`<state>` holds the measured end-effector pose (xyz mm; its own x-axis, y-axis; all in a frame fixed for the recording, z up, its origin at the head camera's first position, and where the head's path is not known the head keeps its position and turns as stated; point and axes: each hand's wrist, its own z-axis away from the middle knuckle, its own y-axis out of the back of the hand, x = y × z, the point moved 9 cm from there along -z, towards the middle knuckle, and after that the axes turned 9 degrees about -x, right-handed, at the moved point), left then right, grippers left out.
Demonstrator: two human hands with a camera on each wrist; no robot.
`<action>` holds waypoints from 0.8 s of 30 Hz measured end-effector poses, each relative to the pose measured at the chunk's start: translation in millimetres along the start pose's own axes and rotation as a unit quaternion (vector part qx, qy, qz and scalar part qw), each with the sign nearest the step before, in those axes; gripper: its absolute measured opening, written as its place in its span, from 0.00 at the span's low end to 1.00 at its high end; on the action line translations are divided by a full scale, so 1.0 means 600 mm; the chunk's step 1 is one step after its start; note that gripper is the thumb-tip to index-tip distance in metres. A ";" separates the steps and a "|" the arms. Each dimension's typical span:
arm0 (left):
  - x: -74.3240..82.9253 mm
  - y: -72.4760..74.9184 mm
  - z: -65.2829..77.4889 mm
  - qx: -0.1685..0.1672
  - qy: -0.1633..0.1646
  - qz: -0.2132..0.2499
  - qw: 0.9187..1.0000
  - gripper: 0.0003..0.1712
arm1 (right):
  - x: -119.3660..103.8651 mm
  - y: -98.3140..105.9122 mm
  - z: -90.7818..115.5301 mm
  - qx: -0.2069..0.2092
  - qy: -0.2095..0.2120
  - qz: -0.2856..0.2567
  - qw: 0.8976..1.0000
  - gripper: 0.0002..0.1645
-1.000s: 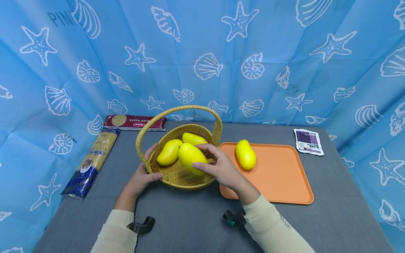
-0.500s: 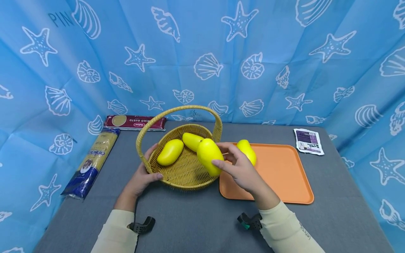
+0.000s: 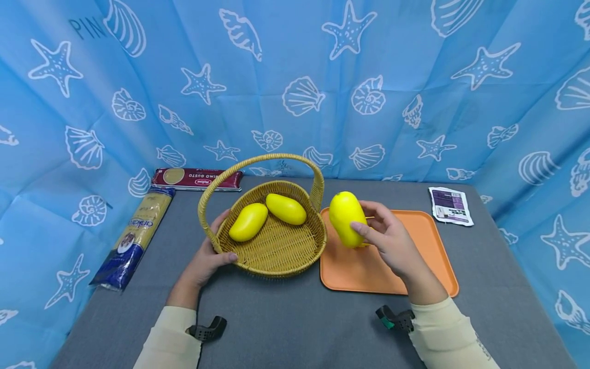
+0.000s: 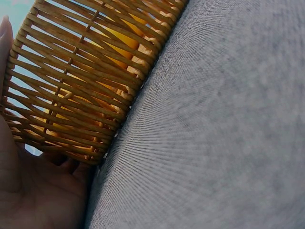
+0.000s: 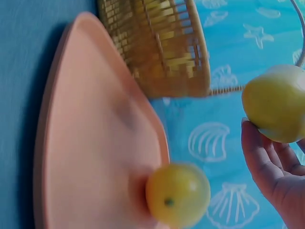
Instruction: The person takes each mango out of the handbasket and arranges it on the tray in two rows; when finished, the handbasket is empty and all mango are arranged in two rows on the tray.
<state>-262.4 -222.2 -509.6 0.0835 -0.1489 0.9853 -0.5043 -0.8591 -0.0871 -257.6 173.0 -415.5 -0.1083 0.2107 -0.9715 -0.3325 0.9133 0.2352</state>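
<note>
Between the thumb and fingers of my right hand (image 3: pixel 392 238) is a yellow mango (image 3: pixel 346 219), raised above the left part of an orange tray (image 3: pixel 387 274). In the right wrist view a second mango (image 5: pixel 177 195) lies on that tray; from the head it is almost wholly hidden behind the held one. My left hand (image 3: pixel 206 259) grips the left side of a wicker basket (image 3: pixel 276 256), its thumb over the rim and its fingers outside. Two more mangoes, a left one (image 3: pixel 248 222) and a right one (image 3: pixel 286 209), lie in the basket. Its woven wall (image 4: pixel 81 71) fills much of the left wrist view.
The basket's tall handle (image 3: pixel 262 158) arches over it. Behind and left lie a red packet (image 3: pixel 198 178) and a blue-and-gold pasta packet (image 3: pixel 133 236). A white-and-purple pouch (image 3: pixel 450 206) lies beyond the tray's right corner. A blue shell-print curtain (image 3: pixel 295 92) borders the grey table.
My right hand has carried the mango from over the basket rightward to above the tray. The left hand and basket have stayed in place.
</note>
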 end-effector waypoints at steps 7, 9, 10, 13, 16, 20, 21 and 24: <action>-0.001 0.001 0.000 -0.001 -0.001 0.001 1.000 0.61 | 0.019 0.057 0.014 0.039 -0.020 0.024 0.999 0.37; -0.002 0.000 0.000 -0.001 0.000 0.004 1.000 0.61 | 0.026 0.072 0.017 0.048 -0.021 0.024 0.998 0.37; -0.002 0.000 0.000 0.000 0.001 0.005 1.000 0.61 | 0.030 0.079 0.018 0.053 -0.022 0.023 0.998 0.37; -0.003 0.000 -0.001 0.001 0.005 0.008 1.000 0.60 | 0.044 0.099 0.021 0.068 -0.028 0.024 0.997 0.38; -0.003 0.000 -0.001 0.004 0.009 0.006 1.000 0.61 | 0.059 0.117 0.024 0.079 -0.038 0.026 0.996 0.39; -0.003 0.000 -0.001 0.008 0.013 0.001 1.000 0.61 | 0.078 0.135 0.023 0.088 -0.055 0.025 0.994 0.41; -0.003 0.001 -0.001 0.008 0.013 0.000 1.000 0.61 | 0.083 0.139 0.022 0.090 -0.061 0.026 0.994 0.42; -0.002 0.001 -0.001 0.009 0.012 0.001 1.000 0.60 | 0.099 0.150 0.019 0.096 -0.085 0.034 0.991 0.43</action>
<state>-263.2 -222.1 -510.7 0.0624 -0.1385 0.9884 -0.4896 -0.8672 -0.0906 -283.1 271.9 -452.4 0.0407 0.3140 -0.9485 -0.1440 0.9413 0.3055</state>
